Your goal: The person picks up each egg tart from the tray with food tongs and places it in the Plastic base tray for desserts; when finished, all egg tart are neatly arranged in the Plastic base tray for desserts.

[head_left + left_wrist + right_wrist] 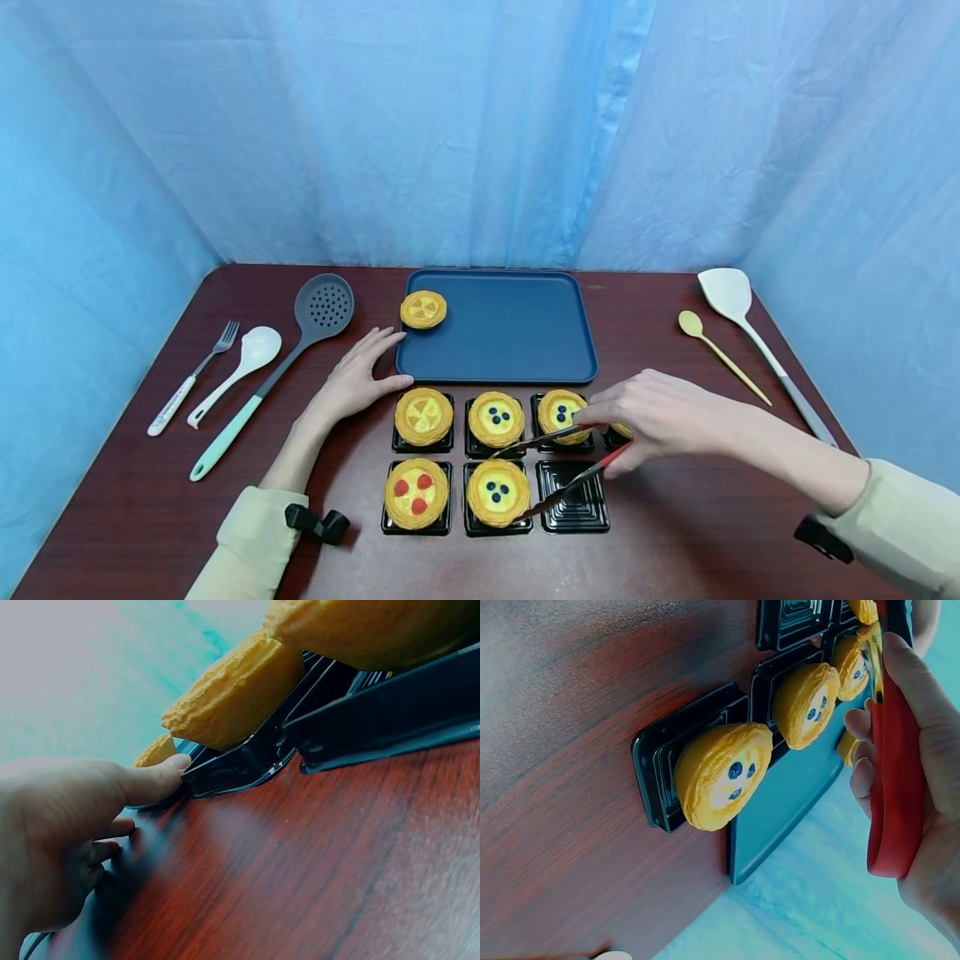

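My right hand (652, 417) grips red-handled tongs (896, 787). In the head view the two spread tong arms reach left, their tips at the far and near right sides of a blueberry-dotted tart (497, 493) in its black holder; whether they touch it I cannot tell. My left hand (358, 382), fingers extended, rests beside the left edge of the blue tray (517, 333), thumb and fingertips at its near left corner. A tart with orange wedges (423, 309) sits on the tray's left side. Just below the left thumb stands another wedge-topped tart (424, 416).
Other tarts sit in black holders: a red-dotted one (417, 494), two blueberry ones (496, 419), and one mostly hidden behind the right hand. One black holder (573, 500) is bare. A skimmer (324, 308), spoon and fork lie left; a spatula (727, 293) and yellow spoon (692, 323) right.
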Demonstrator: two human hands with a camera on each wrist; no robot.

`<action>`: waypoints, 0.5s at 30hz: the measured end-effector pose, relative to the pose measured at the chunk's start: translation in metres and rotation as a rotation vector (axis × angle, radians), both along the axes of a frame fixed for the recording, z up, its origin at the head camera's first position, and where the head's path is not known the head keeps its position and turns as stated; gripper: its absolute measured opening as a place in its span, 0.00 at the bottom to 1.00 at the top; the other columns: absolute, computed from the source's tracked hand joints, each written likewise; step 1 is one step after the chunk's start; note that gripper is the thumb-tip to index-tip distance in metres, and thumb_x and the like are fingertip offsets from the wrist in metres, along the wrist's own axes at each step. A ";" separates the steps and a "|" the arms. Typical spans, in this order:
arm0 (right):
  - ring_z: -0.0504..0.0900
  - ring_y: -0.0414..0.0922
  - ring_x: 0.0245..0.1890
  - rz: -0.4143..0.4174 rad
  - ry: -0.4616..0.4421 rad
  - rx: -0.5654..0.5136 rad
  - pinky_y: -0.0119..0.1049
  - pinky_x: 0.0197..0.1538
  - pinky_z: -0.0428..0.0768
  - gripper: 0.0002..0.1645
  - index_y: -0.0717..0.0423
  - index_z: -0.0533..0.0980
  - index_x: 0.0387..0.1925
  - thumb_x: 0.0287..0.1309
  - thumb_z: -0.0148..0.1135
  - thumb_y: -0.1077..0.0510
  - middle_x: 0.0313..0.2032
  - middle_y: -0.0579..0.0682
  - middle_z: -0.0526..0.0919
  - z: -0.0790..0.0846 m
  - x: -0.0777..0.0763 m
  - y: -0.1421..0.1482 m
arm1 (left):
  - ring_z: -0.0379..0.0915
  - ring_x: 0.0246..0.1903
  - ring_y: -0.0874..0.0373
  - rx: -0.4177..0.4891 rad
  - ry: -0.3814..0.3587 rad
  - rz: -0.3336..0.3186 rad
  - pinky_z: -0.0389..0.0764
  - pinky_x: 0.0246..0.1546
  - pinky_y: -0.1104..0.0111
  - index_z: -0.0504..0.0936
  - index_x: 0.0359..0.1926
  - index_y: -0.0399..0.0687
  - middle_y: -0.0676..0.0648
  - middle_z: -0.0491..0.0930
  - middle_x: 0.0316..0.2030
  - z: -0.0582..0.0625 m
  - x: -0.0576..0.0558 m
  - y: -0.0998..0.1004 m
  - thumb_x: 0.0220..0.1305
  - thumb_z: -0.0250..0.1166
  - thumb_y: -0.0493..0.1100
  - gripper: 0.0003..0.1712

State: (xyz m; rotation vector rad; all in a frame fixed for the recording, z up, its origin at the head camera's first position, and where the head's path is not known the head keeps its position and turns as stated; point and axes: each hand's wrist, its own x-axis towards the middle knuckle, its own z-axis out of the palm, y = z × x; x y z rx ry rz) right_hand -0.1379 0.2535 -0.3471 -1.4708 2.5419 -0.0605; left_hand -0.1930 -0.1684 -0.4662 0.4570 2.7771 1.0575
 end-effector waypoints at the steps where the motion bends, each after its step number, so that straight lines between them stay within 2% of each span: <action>1: 0.86 0.32 0.37 -0.002 0.001 -0.001 0.27 0.32 0.79 0.35 0.47 0.84 0.55 0.50 0.77 0.34 0.45 0.39 0.90 0.000 0.000 0.000 | 0.41 0.82 0.36 -0.003 -0.001 -0.001 0.51 0.76 0.31 0.63 0.79 0.50 0.36 0.56 0.80 0.000 0.000 0.000 0.67 0.69 0.55 0.44; 6: 0.86 0.32 0.37 -0.016 -0.006 -0.005 0.27 0.32 0.79 0.34 0.46 0.85 0.54 0.50 0.77 0.33 0.46 0.39 0.90 -0.001 0.000 0.000 | 0.40 0.83 0.39 -0.008 -0.029 -0.007 0.49 0.77 0.33 0.62 0.79 0.51 0.38 0.55 0.81 0.000 -0.002 -0.002 0.68 0.69 0.55 0.45; 15: 0.87 0.33 0.38 -0.013 0.003 -0.007 0.27 0.33 0.80 0.35 0.46 0.85 0.54 0.49 0.77 0.33 0.46 0.40 0.90 -0.002 0.000 0.001 | 0.38 0.83 0.39 -0.007 -0.036 -0.006 0.48 0.77 0.33 0.61 0.80 0.52 0.39 0.54 0.81 -0.001 -0.002 -0.002 0.68 0.69 0.55 0.45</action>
